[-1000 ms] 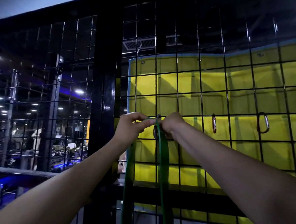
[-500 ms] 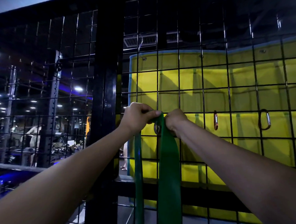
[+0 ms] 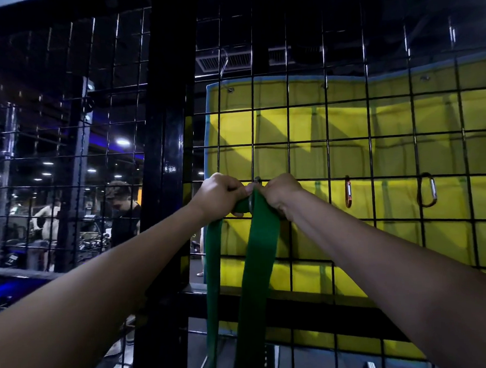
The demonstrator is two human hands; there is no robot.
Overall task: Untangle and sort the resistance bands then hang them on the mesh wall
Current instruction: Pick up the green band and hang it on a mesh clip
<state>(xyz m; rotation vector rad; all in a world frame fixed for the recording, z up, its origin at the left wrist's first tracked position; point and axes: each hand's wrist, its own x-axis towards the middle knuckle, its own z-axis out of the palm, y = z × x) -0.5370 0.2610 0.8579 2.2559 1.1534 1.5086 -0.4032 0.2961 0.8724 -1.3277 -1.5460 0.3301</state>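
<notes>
A green resistance band [image 3: 261, 256] hangs in two strands down the black mesh wall [image 3: 329, 156]. Its top loops at a carabiner [image 3: 250, 203] clipped to a horizontal mesh wire, mostly hidden between my hands. My left hand [image 3: 220, 195] grips the band's top from the left, fingers curled. My right hand [image 3: 279, 194] is curled round the band and the carabiner from the right. The wide strand falls flat in front; the narrow one hangs to its left.
Two more carabiners, an orange one [image 3: 348, 191] and a dark one [image 3: 427, 189], hang on the same wire to the right. A yellow padded mat [image 3: 345, 116] lies behind the mesh. A thick black post [image 3: 164, 159] stands left; people stand beyond it.
My hands stay at the carabiner. The front strand has turned from edge-on to flat and wide. My left hand has closed tighter against the band's top.
</notes>
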